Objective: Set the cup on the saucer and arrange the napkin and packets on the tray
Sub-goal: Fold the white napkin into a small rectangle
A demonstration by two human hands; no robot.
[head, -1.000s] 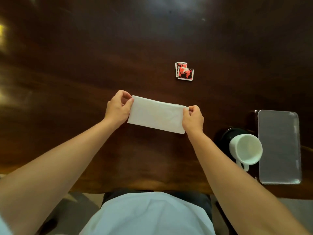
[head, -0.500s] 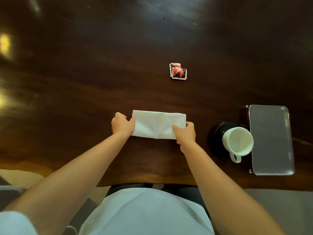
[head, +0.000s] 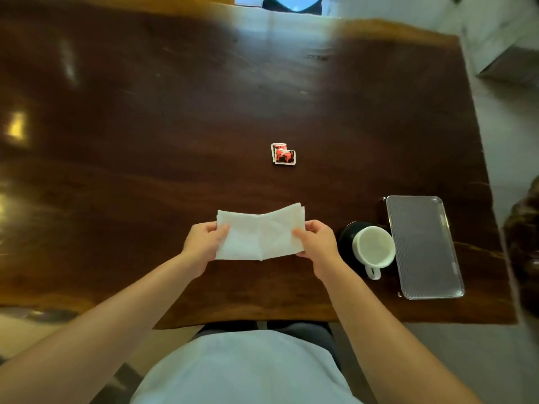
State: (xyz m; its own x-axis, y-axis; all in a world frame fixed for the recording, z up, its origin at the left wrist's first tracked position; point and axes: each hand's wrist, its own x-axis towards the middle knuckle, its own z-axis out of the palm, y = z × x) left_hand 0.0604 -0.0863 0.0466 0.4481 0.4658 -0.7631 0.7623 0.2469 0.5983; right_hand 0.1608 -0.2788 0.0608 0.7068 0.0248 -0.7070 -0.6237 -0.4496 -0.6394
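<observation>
A white napkin (head: pixel 260 236) is stretched between both hands above the dark wooden table, creased down its middle. My left hand (head: pixel 204 242) pinches its left edge and my right hand (head: pixel 316 242) pinches its right edge. To the right, a white cup (head: pixel 374 247) stands on a black saucer (head: pixel 345 237), handle toward me. A clear ribbed tray (head: pixel 423 246) lies just right of the cup with nothing on it. Two red and black packets (head: pixel 283 154) overlap on the table beyond the napkin.
The wooden table (head: pixel 145 141) reaches far to the left and back, with its near edge just below my forearms. A dark carved object (head: pixel 525 228) stands at the table's right edge. A pale floor shows to the right.
The napkin has bent along a centre crease, its halves angling up as my hands moved closer together. The view has pulled back, showing the table's far edge.
</observation>
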